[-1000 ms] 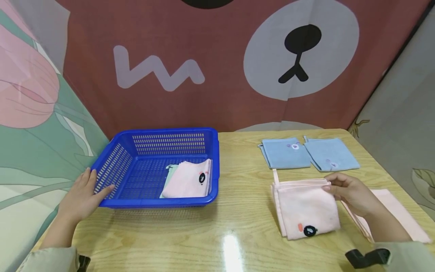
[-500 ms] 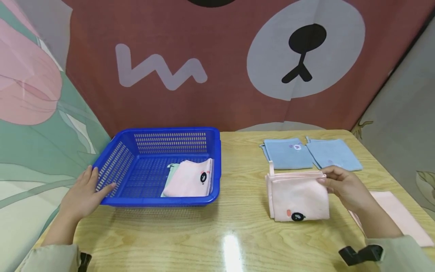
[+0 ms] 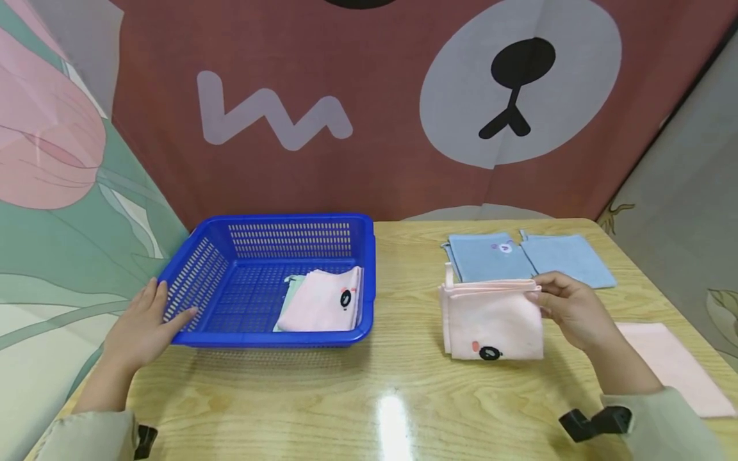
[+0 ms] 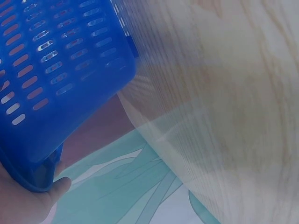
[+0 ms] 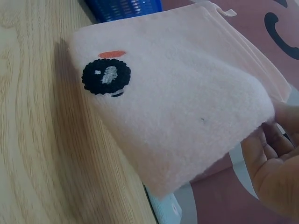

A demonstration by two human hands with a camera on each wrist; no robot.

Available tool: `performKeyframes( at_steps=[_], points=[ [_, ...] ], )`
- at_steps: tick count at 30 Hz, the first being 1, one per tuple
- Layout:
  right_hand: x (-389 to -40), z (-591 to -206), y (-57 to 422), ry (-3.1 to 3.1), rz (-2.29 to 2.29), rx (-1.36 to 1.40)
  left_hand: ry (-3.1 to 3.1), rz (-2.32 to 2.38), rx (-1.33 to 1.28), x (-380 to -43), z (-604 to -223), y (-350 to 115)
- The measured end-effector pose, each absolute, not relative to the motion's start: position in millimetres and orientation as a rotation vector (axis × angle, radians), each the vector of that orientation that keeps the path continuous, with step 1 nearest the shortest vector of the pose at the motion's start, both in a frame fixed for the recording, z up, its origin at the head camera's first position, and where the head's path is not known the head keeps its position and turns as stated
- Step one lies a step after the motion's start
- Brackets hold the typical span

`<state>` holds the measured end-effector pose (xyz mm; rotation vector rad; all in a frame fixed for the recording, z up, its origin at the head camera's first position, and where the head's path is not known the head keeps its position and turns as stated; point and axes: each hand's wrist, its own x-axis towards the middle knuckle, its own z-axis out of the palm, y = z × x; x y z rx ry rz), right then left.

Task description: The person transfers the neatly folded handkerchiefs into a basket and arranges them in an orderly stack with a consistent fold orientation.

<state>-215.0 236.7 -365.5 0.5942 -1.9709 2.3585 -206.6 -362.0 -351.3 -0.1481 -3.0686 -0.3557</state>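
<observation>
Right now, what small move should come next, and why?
Probably carry the held pink cloth left toward the blue basket: the right hand pinches the cloth's corner, the left hand touches the basket, and another pink cloth lies inside.

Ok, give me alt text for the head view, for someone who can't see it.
A person's right grip pinches a folded pink cloth above a wood-grain table; the left grip rests on a blue basket with pink fabric and green fabric inside. Two blue cloths and another pink cloth lie at right.
</observation>
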Motion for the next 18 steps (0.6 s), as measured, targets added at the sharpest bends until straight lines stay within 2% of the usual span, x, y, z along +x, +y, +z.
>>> performKeyframes(
  at_steps=[18],
  points=[
    [-223,-355,212,-1.976,2.337,0.536,-3.065,-0.365,-0.149,-206,-351,-362]
  ],
)
